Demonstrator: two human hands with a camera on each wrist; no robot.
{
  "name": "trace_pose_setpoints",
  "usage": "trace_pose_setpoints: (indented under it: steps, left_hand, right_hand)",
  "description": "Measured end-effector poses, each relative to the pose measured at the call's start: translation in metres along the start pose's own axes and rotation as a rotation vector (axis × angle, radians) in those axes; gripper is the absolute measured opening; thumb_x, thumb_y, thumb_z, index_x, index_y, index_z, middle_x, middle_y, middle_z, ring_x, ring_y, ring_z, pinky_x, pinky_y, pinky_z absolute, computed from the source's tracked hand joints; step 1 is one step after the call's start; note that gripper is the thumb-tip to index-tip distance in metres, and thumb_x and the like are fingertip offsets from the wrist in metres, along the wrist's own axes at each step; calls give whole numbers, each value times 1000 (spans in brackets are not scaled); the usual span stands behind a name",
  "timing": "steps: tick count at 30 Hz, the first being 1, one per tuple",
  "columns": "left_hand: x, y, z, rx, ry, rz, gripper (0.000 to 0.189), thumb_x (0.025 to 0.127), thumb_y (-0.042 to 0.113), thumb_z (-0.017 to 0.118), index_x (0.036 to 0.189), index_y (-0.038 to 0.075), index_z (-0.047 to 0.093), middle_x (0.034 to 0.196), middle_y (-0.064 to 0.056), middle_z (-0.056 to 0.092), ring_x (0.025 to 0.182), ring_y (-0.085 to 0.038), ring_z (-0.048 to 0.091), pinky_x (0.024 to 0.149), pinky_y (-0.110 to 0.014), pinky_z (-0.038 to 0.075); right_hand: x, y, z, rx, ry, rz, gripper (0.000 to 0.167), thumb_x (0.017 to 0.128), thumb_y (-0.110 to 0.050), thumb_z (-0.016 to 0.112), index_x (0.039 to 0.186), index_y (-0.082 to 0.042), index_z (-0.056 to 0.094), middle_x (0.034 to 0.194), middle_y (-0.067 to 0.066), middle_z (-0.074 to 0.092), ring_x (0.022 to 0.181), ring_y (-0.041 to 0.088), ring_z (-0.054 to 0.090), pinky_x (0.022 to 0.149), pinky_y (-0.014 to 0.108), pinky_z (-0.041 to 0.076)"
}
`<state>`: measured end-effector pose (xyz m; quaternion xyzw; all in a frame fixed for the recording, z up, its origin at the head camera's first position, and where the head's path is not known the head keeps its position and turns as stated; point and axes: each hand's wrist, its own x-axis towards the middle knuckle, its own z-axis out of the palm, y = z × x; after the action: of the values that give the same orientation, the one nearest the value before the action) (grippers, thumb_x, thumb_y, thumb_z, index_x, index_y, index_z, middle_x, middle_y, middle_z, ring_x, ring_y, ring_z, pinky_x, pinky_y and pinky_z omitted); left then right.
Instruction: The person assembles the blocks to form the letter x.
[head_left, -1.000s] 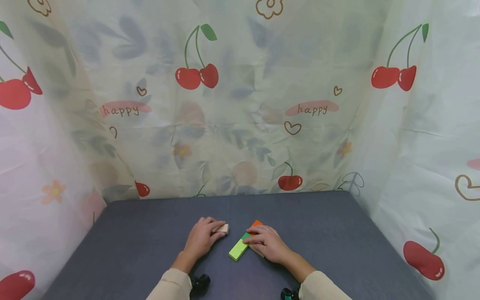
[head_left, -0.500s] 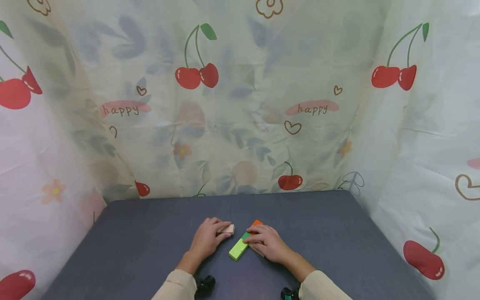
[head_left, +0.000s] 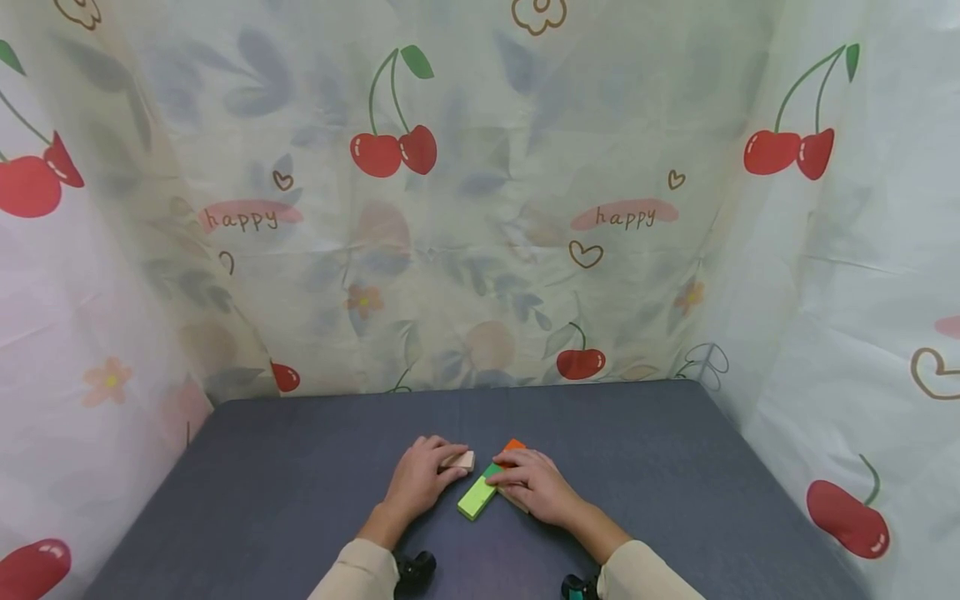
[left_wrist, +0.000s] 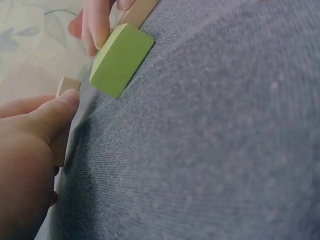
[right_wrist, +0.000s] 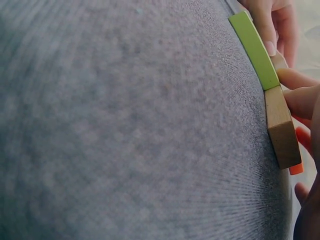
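My left hand (head_left: 420, 477) pinches a plain wooden block (head_left: 467, 460) between thumb and fingers, just left of a slanting row of coloured blocks. In that row lie a light green block (head_left: 477, 498), a darker green block (head_left: 491, 472) and an orange block (head_left: 514, 446). My right hand (head_left: 538, 490) rests over the row, its fingers reaching across and touching the blocks. Another plain wooden block (right_wrist: 282, 130) meets the light green one at an angle, partly under that hand. The right hand hides much of the darker green and orange blocks.
The blocks lie on a dark grey cloth-covered table (head_left: 315, 500). A cherry-patterned curtain (head_left: 465, 275) encloses its back and sides. A black device (head_left: 415, 573) sits at the left wrist, another black device (head_left: 577, 587) at the right.
My left hand has moved right with its wooden block, closer to the coloured row. The right hand and the blocks under it look still.
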<state>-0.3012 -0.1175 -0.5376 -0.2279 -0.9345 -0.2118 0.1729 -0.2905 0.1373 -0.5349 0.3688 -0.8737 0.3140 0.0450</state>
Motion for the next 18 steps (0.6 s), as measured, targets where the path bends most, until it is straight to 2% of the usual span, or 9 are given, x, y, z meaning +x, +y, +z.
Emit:
trace_pose_setpoints:
  steps: [6,11,18]
  left_hand:
    - [2,2,0,-13,-30,-1,36,87,43,70,121,29,70,100,7,63,84,-12,52,73,-34,44]
    - [3,4,-1,-23,-32,25,36,87,40,71,121,27,71,101,5,64,86,-14,53,73,-36,45]
    - [3,8,-1,11,-65,25,36,87,41,70,120,27,71,101,5,63,88,-16,54,74,-39,44]
  right_hand:
    - [0,0,0,-1,-2,4,27,93,-14,64,116,-24,74,135,4,56,129,29,44,104,60,25]
    - [1,-1,-1,6,-6,9,28,93,-14,64,117,-24,74,135,5,56,129,30,44,104,61,24]
    - [0,-2,-2,-1,-12,13,27,93,-14,64,117,-24,73,135,5,56,129,30,45,104,60,26]
